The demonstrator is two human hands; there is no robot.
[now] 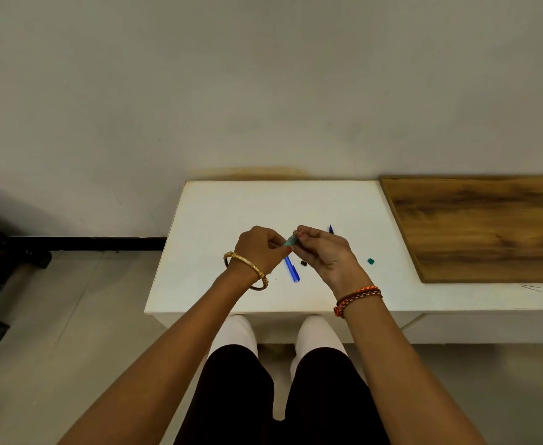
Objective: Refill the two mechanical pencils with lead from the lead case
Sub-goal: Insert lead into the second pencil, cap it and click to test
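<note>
Lying on the white table [218, 216] just below the hands are a blue pencil [292, 270], a small black piece [303, 262] and, right of the right hand [326, 252], a green cap [370, 261]; a dark blue pencil [331, 228] pokes out behind that hand. Both it and the left hand [259, 248] pinch a teal tube [290, 242] held between them above the table.

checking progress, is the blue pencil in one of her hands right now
No, the blue pencil lies on the white table below both hands, which hold a teal pencil.

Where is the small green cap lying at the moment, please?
In the head view, the green cap lies on the white table, to the right of the right hand, near the wooden board.
</note>
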